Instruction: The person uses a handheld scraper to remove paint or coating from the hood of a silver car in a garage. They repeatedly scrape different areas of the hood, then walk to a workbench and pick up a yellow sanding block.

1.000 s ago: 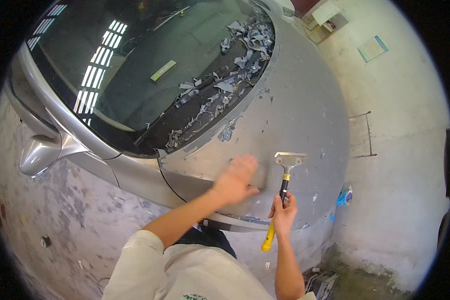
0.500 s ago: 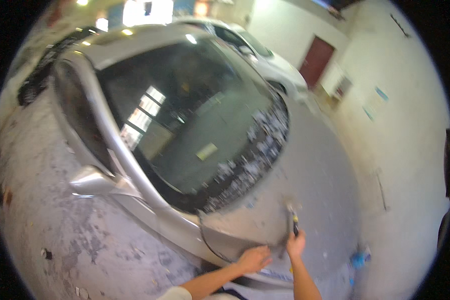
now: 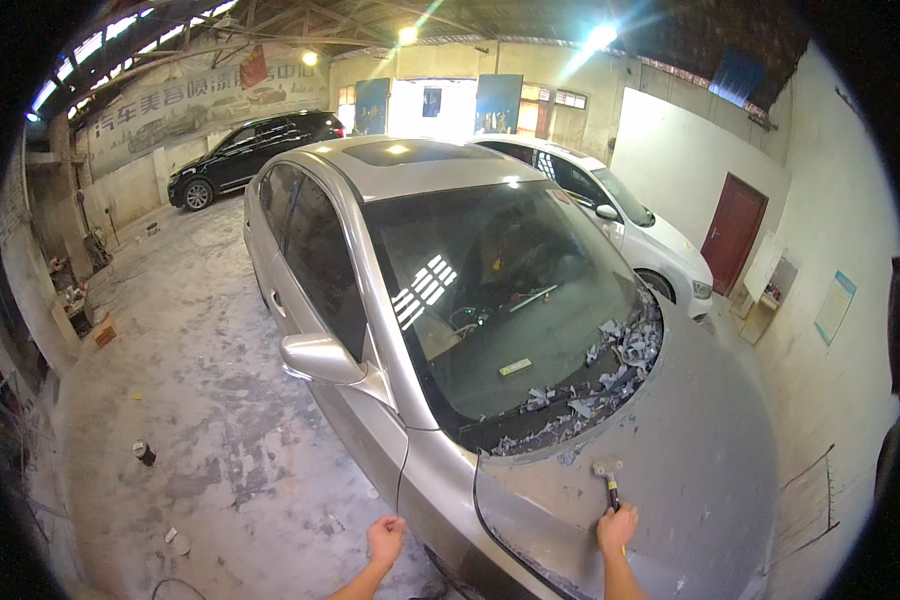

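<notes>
My right hand (image 3: 618, 528) is closed round the black and yellow handle of a scraper (image 3: 610, 482). Its blade end points away from me and lies on or just over the dull grey hood (image 3: 710, 430) of a silver car. My left hand (image 3: 385, 540) is loosely curled beside the car's front fender (image 3: 445, 480), apart from it, and nothing shows in its fingers. Ragged grey paint flakes (image 3: 625, 345) are heaped along the base of the windshield (image 3: 500, 290). Patches and scratches mark the hood near the scraper.
The side mirror (image 3: 320, 358) juts out on the left. A white car (image 3: 670, 245) stands close behind on the right, a black SUV (image 3: 255, 150) at the far left. A pale wall (image 3: 820, 250) runs along the right. A small dark can (image 3: 144, 453) stands on the dusty floor.
The view has tilted up and shows more of the workshop. My left hand has come off the hood edge and moved left beside the fender. My right hand still grips the scraper over the hood.
</notes>
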A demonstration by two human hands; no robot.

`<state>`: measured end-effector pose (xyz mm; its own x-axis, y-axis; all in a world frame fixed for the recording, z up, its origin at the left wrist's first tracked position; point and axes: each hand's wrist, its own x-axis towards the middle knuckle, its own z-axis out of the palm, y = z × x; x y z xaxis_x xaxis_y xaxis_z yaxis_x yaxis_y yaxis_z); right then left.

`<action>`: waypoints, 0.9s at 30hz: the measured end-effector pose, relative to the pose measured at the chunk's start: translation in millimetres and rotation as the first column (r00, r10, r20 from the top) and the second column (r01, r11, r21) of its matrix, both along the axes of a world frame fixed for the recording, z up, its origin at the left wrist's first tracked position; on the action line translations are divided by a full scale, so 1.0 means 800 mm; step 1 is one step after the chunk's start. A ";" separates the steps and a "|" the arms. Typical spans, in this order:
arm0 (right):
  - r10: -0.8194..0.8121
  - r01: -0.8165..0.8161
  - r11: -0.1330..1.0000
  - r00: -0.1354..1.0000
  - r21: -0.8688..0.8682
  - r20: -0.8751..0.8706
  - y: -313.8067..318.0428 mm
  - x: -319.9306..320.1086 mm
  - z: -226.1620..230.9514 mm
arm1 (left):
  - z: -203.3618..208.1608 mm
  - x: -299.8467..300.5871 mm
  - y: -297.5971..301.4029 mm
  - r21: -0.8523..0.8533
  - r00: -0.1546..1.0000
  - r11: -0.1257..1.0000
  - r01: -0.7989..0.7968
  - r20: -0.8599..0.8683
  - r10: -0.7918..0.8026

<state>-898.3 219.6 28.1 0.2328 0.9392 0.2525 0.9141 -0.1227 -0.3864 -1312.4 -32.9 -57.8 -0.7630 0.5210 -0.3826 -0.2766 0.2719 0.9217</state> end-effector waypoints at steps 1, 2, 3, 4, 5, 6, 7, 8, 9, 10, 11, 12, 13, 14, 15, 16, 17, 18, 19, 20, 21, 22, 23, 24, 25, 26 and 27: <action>0.000 0.000 1.000 1.000 -0.006 -0.005 0.000 0.000 -0.002 | 0.000 0.001 -0.019 -0.057 0.988 0.998 0.007 -0.153 -0.016; 0.024 -0.024 1.000 1.000 -0.005 -0.003 0.001 0.000 -0.002 | 0.001 0.003 -0.038 -0.125 0.968 0.992 0.011 -0.248 -0.042; 0.049 -0.049 0.999 0.999 0.000 -0.013 0.001 0.001 -0.003 | 0.003 0.008 -0.055 -0.228 0.947 0.974 0.006 -0.311 -0.078; 0.048 -0.048 0.999 0.999 0.002 -0.013 0.001 0.002 -0.002 | 0.005 0.013 -0.067 -0.187 0.949 0.982 0.027 -0.304 -0.084; 0.065 -0.065 0.998 0.998 0.008 -0.022 0.001 0.002 -0.002 | 0.008 0.016 -0.077 -0.189 0.956 0.982 0.006 -0.288 -0.061; 0.043 -0.043 0.999 0.999 -0.023 -0.001 0.001 0.003 -0.001 | 0.010 0.019 -0.081 -0.098 0.930 0.994 0.050 -0.359 -0.082; 0.040 -0.039 0.998 0.999 -0.048 0.020 0.001 0.004 -0.001 | 0.011 0.021 -0.085 -0.027 0.891 0.998 0.047 -0.450 -0.055; 0.051 -0.050 0.998 0.998 -0.030 0.031 0.001 0.005 0.000 | 0.012 0.022 -0.086 0.025 0.902 0.999 0.041 -0.432 -0.026; 0.059 -0.056 0.996 0.997 -0.067 0.043 0.000 0.005 0.001 | 0.014 0.020 -0.085 0.067 0.902 0.995 0.078 -0.430 -0.042; 0.068 -0.065 0.996 0.997 -0.068 0.046 0.001 0.006 0.002 | 0.015 0.017 -0.084 0.016 0.929 0.999 0.040 -0.368 -0.032; 0.074 -0.073 0.996 0.996 -0.045 0.043 0.002 0.006 0.003 | 0.015 0.011 -0.080 -0.032 0.951 0.997 0.071 -0.298 -0.078; 0.079 -0.076 0.996 0.996 -0.055 0.046 0.003 0.007 0.002 | 0.014 0.005 -0.079 -0.043 0.966 0.996 0.080 -0.245 -0.088; 0.080 -0.078 0.996 0.996 -0.041 0.049 0.005 0.009 0.001 | 0.012 -0.004 -0.078 -0.074 0.974 0.993 0.093 -0.198 -0.106; 0.062 -0.060 0.998 0.996 -0.026 0.058 0.007 0.010 -0.001 | 0.007 -0.014 -0.077 -0.076 0.981 0.994 0.079 -0.173 -0.091; 0.068 -0.065 0.997 0.995 -0.044 0.076 0.009 0.013 -0.004 | 0.002 -0.026 -0.077 -0.080 0.985 0.995 0.067 -0.150 -0.079; 0.053 -0.050 0.998 0.994 -0.030 0.096 0.010 0.014 -0.008 | -0.005 -0.038 -0.080 -0.100 0.983 0.993 0.065 -0.164 -0.081; 0.061 -0.065 0.998 0.987 0.023 0.146 0.010 0.016 -0.011 | -0.013 -0.051 -0.085 -0.120 0.977 0.991 0.060 -0.196 -0.083; 0.053 -0.067 0.995 0.981 0.071 0.187 0.006 0.013 -0.015 | -0.022 -0.071 -0.087 -0.133 0.971 0.989 0.058 -0.225 -0.087; 0.067 -0.110 0.970 0.979 0.218 0.194 -0.001 0.005 -0.021 | -0.032 -0.088 -0.091 -0.079 0.978 0.997 0.026 -0.205 -0.042; 0.093 -0.158 0.931 0.974 0.330 0.205 -0.010 -0.006 -0.024 | -0.043 -0.109 -0.096 -0.112 0.982 0.994 -0.021 -0.191 -0.001; 0.116 -0.180 0.913 0.975 0.367 0.190 -0.022 -0.025 -0.027 | -0.054 -0.134 -0.103 -0.118 0.992 0.993 -0.012 -0.126 -0.003; 0.152 -0.216 0.884 0.972 0.414 0.181 -0.041 -0.055 -0.032 | -0.065 -0.159 -0.111 -0.136 0.999 0.991 0.010 -0.044 -0.016; 0.227 -0.279 0.924 0.950 0.260 0.215 -0.067 -0.094 -0.036 | -0.074 -0.182 -0.115 -0.122 0.999 0.991 -0.047 -0.002 0.047; 0.300 -0.329 0.939 0.924 0.095 0.238 -0.093 -0.143 -0.036 | -0.083 -0.208 -0.119 -0.141 0.993 0.985 -0.103 0.047 0.111; 0.360 -0.376 0.917 0.924 0.133 0.130 -0.123 -0.206 -0.038 | -0.090 -0.234 -0.123 -0.082 0.990 0.987 -0.140 0.009 0.141; 0.381 -0.391 0.894 0.920 0.218 0.091 -0.155 -0.277 -0.038 | -0.096 -0.262 -0.128 -0.052 0.984 0.983 -0.179 -0.022 0.178; 0.582 -0.583 0.812 0.807 0.022 -0.102 -0.184 -0.335 -0.026 | -0.100 -0.293 -0.129 -0.038 0.978 0.978 -0.205 -0.055 0.202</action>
